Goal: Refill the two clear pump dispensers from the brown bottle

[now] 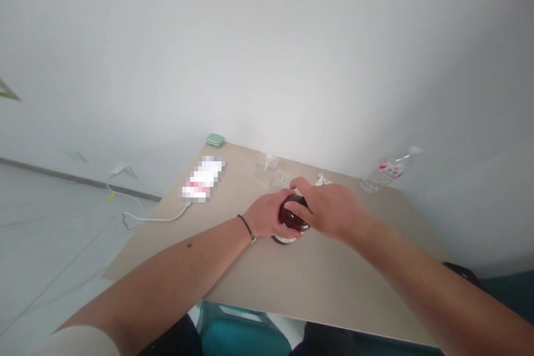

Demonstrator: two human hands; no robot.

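A dark reddish-brown jar (295, 217) with a pale label low on its side stands on the table, in front of me. Around its left side wraps my left hand (269, 215), the thumb near the label. My right hand (331, 208) grips the dark top of the jar from the right, fingers bent over it. Whether the lid is on or loose is hidden by my fingers. Just behind the jar lie a clear plastic packet (281, 180) and a crumpled white scrap (322, 179), close to my right hand.
On the beige table (267, 283) a phone (203, 179) lies at the left with a white cable (167, 219) running off the edge. A small green case (215, 140) sits at the back left corner. A clear bottle (390, 171) tilts at the back right, near the wall (267, 55).
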